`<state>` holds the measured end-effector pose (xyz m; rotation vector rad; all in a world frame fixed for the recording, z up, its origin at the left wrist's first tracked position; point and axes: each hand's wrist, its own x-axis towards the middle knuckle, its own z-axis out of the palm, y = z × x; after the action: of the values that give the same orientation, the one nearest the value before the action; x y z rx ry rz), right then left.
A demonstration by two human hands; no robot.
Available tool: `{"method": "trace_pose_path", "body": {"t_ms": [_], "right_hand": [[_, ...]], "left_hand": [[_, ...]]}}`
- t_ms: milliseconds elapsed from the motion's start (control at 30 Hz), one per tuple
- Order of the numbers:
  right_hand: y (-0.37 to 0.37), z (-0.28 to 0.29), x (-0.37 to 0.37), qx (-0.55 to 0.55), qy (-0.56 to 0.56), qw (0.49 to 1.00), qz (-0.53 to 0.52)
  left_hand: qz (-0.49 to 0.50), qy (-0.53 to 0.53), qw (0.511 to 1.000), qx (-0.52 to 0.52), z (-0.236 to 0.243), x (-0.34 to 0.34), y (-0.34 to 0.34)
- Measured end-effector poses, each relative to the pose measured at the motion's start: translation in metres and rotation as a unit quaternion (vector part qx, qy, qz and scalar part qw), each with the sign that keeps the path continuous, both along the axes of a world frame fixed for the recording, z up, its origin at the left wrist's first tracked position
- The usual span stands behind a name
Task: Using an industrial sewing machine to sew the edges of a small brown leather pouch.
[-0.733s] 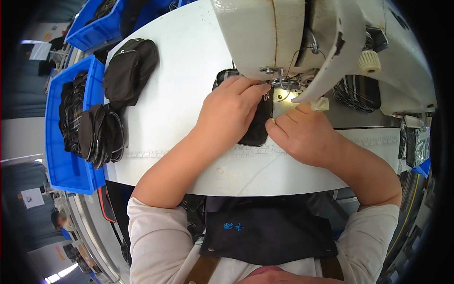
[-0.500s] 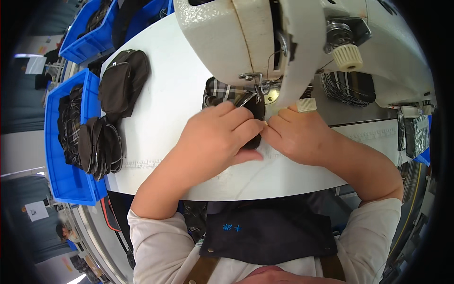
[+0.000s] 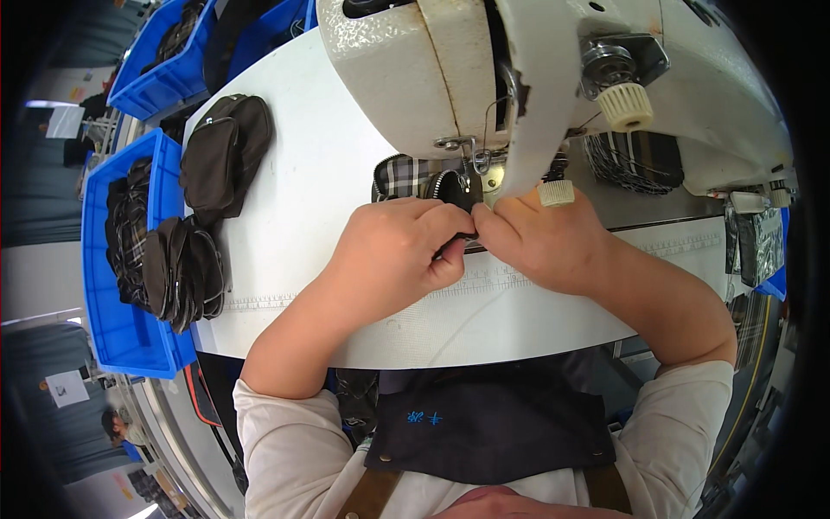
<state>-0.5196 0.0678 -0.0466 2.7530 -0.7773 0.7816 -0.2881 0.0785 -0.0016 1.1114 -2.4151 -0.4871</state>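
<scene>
A small pouch (image 3: 413,177) of black fabric with a plaid lining and a zip edge lies under the needle of a cream sewing machine (image 3: 519,78). My left hand (image 3: 393,251) grips the near side of the pouch, fingers curled over its black edge. My right hand (image 3: 536,238) pinches the same edge from the right, just below the machine's presser foot (image 3: 478,163). Both hands meet at the pouch, which they mostly cover. The white table (image 3: 320,190) carries a printed ruler strip along its near edge.
A finished black pouch (image 3: 223,154) lies on the table at the left. Several more pouches (image 3: 177,272) hang over the rim of a blue bin (image 3: 108,320) beside the table. Other blue bins (image 3: 164,69) stand at the far left. Plaid fabric pieces (image 3: 635,160) lie behind the machine.
The view has tilted so the machine head fills more of the top. Both hands have drawn together and slightly nearer on the pouch, whose plaid lining now shows at the left.
</scene>
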Motion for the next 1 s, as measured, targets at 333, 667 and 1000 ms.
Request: {"method": "trace_pose_path", "body": {"t_ms": [333, 667, 1000], "right_hand": [[-0.003, 0.000, -0.006, 0.022, 0.068, 0.994, 0.082], [0.007, 0.001, -0.006, 0.015, 0.110, 0.993, 0.043], [0.006, 0.000, -0.005, 0.017, 0.109, 0.994, -0.011]], "left_hand": [[-0.031, -0.043, 0.993, -0.102, -0.001, -0.008, 0.001], [-0.012, -0.127, 0.987, -0.100, -0.003, -0.016, 0.011], [0.014, -0.103, 0.988, -0.115, -0.011, -0.014, -0.004]]}}
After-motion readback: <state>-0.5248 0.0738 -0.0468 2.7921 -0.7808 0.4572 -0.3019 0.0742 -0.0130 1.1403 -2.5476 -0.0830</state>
